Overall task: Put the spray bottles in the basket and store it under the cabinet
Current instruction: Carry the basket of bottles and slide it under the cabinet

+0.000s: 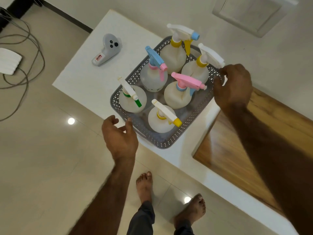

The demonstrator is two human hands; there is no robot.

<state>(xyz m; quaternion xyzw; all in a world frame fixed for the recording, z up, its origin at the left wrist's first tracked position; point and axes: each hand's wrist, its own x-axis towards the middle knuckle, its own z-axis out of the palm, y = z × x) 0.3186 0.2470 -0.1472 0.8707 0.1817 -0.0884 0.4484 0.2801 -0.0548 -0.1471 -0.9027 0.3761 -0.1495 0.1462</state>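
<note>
A grey perforated basket point(171, 143) stands on the white counter point(84, 78), close to its front edge. Several round translucent spray bottles stand upright inside it, among them one with a blue and pink trigger point(153, 78), one with a pink trigger point(176, 95), one with a yellow nozzle point(159, 121) and one with a green lever point(132, 99). My right hand point(233, 85) curls its fingers over the basket's far right rim. My left hand point(118, 136) is at the basket's near left end, fingers spread, thumb just at the rim.
A grey handheld controller point(106, 50) lies on the counter to the left of the basket. A wooden panel point(237, 141) adjoins the counter on the right. Cables point(25, 65) and a white device point(8, 61) lie on the tiled floor. My bare feet point(144, 187) stand below the counter edge.
</note>
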